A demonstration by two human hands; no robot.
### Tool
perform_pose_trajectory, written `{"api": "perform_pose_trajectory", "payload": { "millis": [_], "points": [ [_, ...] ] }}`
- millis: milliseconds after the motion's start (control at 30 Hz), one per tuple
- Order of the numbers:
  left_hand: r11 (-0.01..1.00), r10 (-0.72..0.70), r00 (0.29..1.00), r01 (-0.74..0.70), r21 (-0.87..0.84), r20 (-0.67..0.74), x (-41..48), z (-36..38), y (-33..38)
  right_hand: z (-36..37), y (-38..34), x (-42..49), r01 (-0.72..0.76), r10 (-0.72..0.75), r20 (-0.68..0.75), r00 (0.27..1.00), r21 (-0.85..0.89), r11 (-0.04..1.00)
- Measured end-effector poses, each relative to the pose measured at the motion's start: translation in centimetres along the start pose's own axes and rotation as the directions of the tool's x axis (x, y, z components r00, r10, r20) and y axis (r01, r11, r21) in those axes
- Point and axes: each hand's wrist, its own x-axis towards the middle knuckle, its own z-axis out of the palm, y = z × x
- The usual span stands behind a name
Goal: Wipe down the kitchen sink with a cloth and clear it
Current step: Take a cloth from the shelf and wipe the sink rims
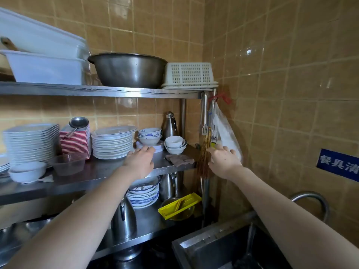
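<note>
Evidently the job has barely begun: the cloth (179,159), a crumpled brownish rag that looks soft and limp, lies untouched near the right end of the brushed-steel shelf (97,171), between the two hands. The left hand (140,162) hovers just left of it, fingers stretched forward and loosely apart, holding nothing. The right hand (223,160) is spread wide just right of it, beside a thin, crinkled plastic bag (225,133) hanging from the rack, and is empty as far as can be seen. The sink (202,247) sits low at the right, a dark, square-cornered steel well with a wet, glinting rim; a thin stream of water (250,235) falls into it near the curved tap (312,197) (its bottom is too dark to read). Fetching the rag, wiping and clearing all remain, by my reading. Further out stand stacked glazed white plates (112,142), small porcelain bowls (174,145) and, above, a dull round metal basin (128,69).
</note>
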Motion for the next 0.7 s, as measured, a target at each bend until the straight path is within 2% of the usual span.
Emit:
{"api": "perform_pose_trajectory", "payload": {
  "millis": [267,567,700],
  "points": [
    [1.0,-0.004,1.0,0.004,0.01,0.004,2.2,2.8,-2.9,2.9,-1.8,2.7,-0.021,0.021,-0.01,1.0,-0.004,1.0],
    [0.999,0.028,0.999,-0.027,-0.02,0.023,8.6,7.0,-9.1,8.3,-5.2,10.5,-0.064,0.064,-0.002,0.998,0.028,0.998],
    [0.998,0.046,0.999,-0.045,-0.04,0.029,11.5,9.5,-11.6,11.0,-6.7,13.2,-0.094,0.091,0.045,0.995,0.047,0.995]
  ]
}}
